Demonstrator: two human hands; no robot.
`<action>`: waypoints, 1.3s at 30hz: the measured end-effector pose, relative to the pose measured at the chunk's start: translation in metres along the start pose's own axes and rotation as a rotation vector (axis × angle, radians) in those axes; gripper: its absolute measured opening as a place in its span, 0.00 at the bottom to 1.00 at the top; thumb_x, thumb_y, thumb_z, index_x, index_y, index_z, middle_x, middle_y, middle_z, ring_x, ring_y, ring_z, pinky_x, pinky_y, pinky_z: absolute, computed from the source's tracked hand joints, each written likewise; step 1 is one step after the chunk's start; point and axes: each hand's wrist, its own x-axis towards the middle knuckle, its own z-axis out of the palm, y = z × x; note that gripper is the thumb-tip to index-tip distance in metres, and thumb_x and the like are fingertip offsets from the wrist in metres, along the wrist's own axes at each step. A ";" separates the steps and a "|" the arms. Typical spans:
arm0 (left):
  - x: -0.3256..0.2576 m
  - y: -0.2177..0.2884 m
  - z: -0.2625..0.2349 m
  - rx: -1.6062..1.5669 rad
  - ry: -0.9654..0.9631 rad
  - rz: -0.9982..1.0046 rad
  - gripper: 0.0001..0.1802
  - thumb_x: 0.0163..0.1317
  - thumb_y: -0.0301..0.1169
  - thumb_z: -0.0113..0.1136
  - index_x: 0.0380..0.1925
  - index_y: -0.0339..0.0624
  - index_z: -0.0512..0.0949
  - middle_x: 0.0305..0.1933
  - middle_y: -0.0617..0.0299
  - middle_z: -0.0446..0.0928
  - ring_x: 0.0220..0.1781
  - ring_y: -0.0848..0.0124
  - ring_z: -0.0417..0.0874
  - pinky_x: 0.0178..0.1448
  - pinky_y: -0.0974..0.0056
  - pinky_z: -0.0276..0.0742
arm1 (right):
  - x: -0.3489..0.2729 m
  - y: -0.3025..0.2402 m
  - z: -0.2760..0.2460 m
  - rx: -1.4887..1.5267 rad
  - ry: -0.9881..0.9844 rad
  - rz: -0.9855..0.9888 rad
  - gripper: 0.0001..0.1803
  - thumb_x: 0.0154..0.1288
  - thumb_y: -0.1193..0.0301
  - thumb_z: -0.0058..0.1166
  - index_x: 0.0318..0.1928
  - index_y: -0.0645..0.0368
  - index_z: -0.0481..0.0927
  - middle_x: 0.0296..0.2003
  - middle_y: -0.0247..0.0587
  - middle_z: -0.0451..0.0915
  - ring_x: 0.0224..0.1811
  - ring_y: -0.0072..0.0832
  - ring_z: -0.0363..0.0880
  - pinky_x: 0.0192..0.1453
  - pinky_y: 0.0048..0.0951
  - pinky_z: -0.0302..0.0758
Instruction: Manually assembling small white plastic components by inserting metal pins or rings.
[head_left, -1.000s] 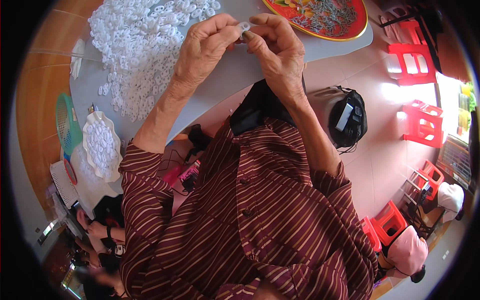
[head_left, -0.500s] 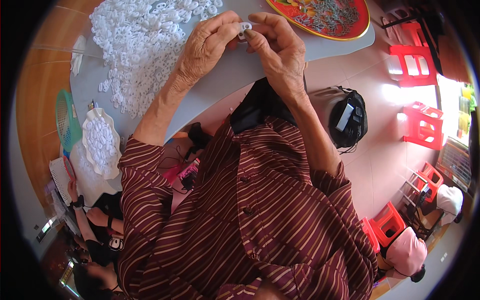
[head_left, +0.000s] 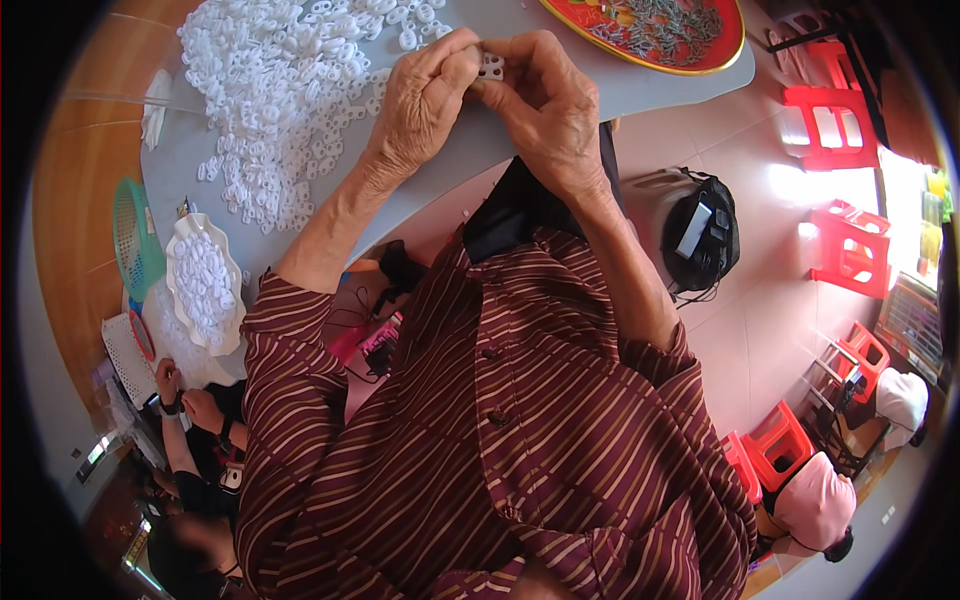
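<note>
Between my two hands is a small white plastic piece with holes [head_left: 491, 67], above the grey table [head_left: 630, 98]. My left hand [head_left: 428, 98] is closed, its thumb and fingers pinching the left end of the piece. The fingertips of my right hand [head_left: 552, 110] close on the other end, with the fingers curled. Whether a smaller part is tucked in the fingers is hidden. Left of my hands spreads a heap of similar white pieces [head_left: 270, 85]. To the right of my hands lies a red tray with a gold rim [head_left: 690, 70], holding many small grey metal screw-like parts [head_left: 665, 35].
A white scalloped dish [head_left: 237, 325] of white pieces stands at the left, beside a green basket [head_left: 130, 240]. A co-worker's hands [head_left: 205, 408] are at the lower left. Right of me, a black bag [head_left: 700, 245] and red stools [head_left: 850, 250] stand on the floor.
My hands have turned the white piece, and its holes now show at a different angle. My right fingers have shifted their grip. The co-worker's hands have drawn closer together.
</note>
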 end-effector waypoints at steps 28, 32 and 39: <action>0.000 0.003 -0.002 -0.047 -0.021 -0.017 0.12 0.67 0.35 0.47 0.38 0.35 0.72 0.20 0.57 0.67 0.23 0.74 0.65 0.29 0.66 0.66 | 0.001 0.004 0.000 0.133 -0.018 0.068 0.11 0.55 0.78 0.62 0.39 0.65 0.77 0.23 0.33 0.77 0.25 0.16 0.73 0.31 0.20 0.72; -0.002 0.011 -0.001 -0.150 0.021 -0.009 0.12 0.68 0.35 0.47 0.39 0.35 0.71 0.22 0.56 0.70 0.25 0.73 0.68 0.31 0.65 0.67 | 0.005 -0.002 -0.001 0.337 -0.031 0.157 0.08 0.62 0.78 0.55 0.42 0.67 0.76 0.28 0.36 0.79 0.31 0.17 0.76 0.38 0.19 0.74; -0.009 0.021 0.000 -0.225 -0.013 -0.128 0.08 0.67 0.29 0.45 0.32 0.36 0.70 0.21 0.62 0.67 0.24 0.74 0.69 0.32 0.68 0.68 | 0.025 -0.018 -0.005 0.340 -0.018 0.241 0.08 0.64 0.77 0.53 0.43 0.68 0.76 0.32 0.36 0.79 0.32 0.19 0.77 0.38 0.20 0.75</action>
